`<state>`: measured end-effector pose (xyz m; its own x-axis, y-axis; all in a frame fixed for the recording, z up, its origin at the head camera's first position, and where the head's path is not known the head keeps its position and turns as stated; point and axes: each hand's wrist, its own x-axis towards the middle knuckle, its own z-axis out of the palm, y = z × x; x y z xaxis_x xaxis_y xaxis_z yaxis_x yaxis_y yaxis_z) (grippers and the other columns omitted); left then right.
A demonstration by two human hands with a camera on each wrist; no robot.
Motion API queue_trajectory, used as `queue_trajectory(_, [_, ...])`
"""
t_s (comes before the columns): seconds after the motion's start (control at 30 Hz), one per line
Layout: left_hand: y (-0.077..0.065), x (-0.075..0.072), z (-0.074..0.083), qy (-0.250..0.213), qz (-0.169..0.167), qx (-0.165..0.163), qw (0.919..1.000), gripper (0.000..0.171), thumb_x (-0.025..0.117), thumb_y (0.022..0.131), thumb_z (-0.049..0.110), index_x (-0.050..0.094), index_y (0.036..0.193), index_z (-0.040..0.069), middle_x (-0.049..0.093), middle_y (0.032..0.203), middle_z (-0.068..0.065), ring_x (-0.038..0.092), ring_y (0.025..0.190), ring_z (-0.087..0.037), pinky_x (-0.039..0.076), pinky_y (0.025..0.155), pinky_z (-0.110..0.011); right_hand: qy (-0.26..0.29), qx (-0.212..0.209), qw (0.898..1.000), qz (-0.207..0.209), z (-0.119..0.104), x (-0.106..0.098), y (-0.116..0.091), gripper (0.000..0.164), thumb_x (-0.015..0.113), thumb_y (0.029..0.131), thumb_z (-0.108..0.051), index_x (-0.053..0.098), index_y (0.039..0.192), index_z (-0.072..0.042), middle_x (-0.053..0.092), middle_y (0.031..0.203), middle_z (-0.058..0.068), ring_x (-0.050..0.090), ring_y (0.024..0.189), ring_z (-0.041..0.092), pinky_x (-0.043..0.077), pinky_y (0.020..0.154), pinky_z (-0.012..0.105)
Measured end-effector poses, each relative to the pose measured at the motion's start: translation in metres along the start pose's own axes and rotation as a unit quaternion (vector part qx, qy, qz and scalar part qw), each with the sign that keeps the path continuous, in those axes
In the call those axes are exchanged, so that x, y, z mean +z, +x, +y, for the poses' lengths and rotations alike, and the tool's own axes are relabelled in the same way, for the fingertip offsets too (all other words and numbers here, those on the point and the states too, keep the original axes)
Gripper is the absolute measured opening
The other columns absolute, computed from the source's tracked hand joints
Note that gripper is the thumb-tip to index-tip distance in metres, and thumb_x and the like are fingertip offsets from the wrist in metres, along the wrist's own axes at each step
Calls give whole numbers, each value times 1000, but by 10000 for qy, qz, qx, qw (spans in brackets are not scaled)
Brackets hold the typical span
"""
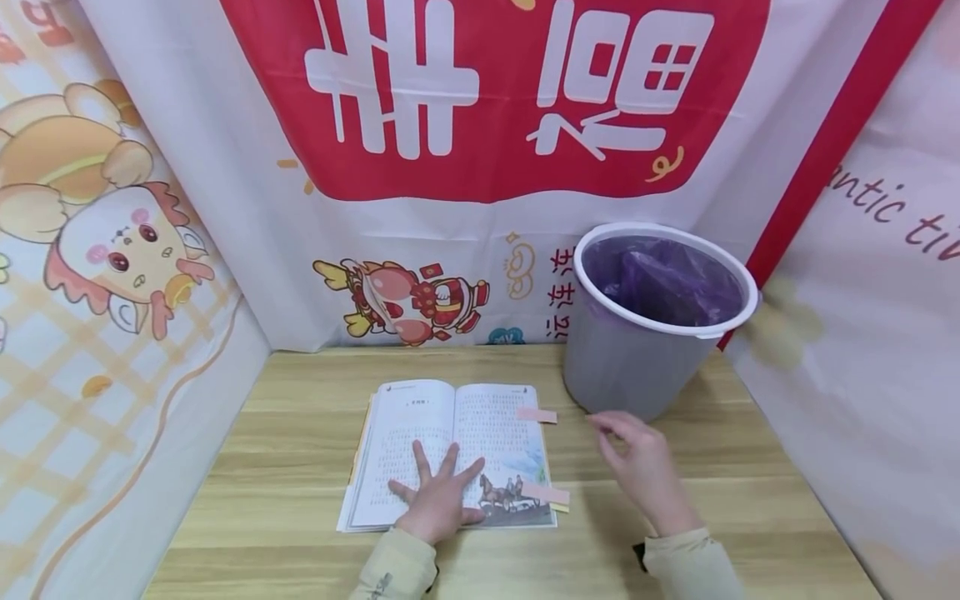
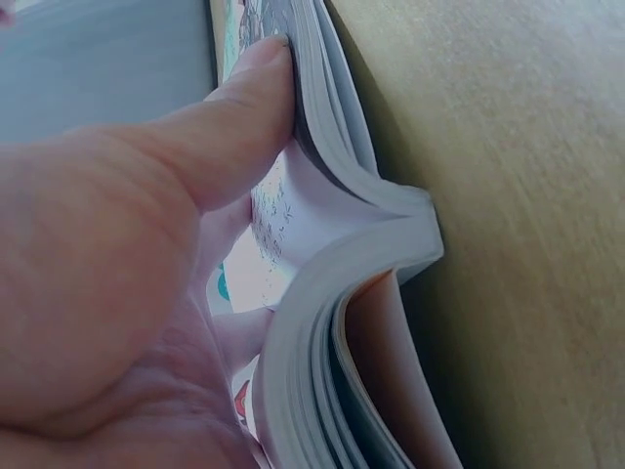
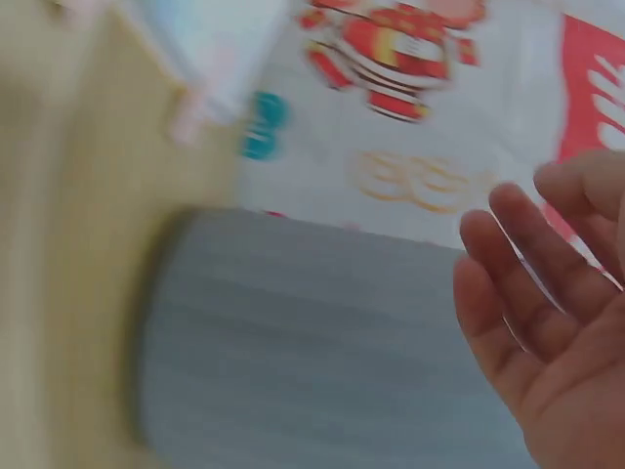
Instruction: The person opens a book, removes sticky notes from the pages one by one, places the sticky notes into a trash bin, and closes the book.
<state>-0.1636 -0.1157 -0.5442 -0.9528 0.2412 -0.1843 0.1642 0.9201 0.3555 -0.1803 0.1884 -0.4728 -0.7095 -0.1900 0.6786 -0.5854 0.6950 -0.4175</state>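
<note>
A book (image 1: 420,417) lies spread on the wooden table, printed pages up, with a horse-cart picture low on the right page. My left hand (image 1: 437,500) rests across both pages with its fingers spread. In the left wrist view its thumb presses the page beside the thick page edges (image 2: 312,391). Two pink paper strips, an upper strip (image 1: 537,414) and a lower strip (image 1: 546,493), stick out past the right page. To the right of the book, my right hand (image 1: 645,467) hovers near the bin, fingers loosely bent; the right wrist view shows nothing held.
A grey bin (image 1: 622,367) with a white rim and a purple bag (image 1: 675,279) inside stands at the back right of the table (image 1: 285,467). Printed cloth (image 1: 495,183) hangs behind and along both sides.
</note>
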Motion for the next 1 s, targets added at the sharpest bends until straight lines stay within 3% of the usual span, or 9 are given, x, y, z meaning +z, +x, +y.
queue_trajectory(0.13, [1,-1,1,7,-23,-22,10000,80,78,75,51,48,147,35,21,162,-13,-18,137,-61,-3,76,-93,-152,885,9915,-942,10,23,-31,21,79,78,3,77,96,-7,74,91,1,68,79,14,59,72,33])
queue_trajectory(0.23, [1,-2,2,8,-33,-20,10000,80,78,75,50,47,148,35,21,162,-13,-18,137,-61,-2,76,-93,-283,1548,9735,-1660,15,36,-51,16,79,82,-5,78,97,-10,73,92,-1,68,83,15,58,78,38])
queue_trajectory(0.3, [2,-3,3,-3,-32,-21,10000,80,79,75,50,47,148,35,21,162,-13,-18,137,-61,-1,76,-93,-344,1685,9653,-1964,17,42,-61,15,79,83,-8,78,99,-10,73,95,1,69,88,18,56,83,41])
queue_trajectory(0.7, [-2,-8,7,-49,-47,-30,10000,79,79,76,49,48,147,33,22,162,-14,-17,138,-61,0,77,-93,-634,1400,9603,-2328,16,59,-78,24,83,79,-12,76,102,-8,72,105,8,67,101,27,51,93,49])
queue_trajectory(1.0, [-2,-5,4,-30,-47,-32,10000,79,78,76,49,48,147,34,22,162,-14,-17,137,-61,0,76,-93,-801,918,9686,-2167,11,70,-80,19,83,78,-8,78,96,-9,73,99,6,68,94,24,54,88,43])
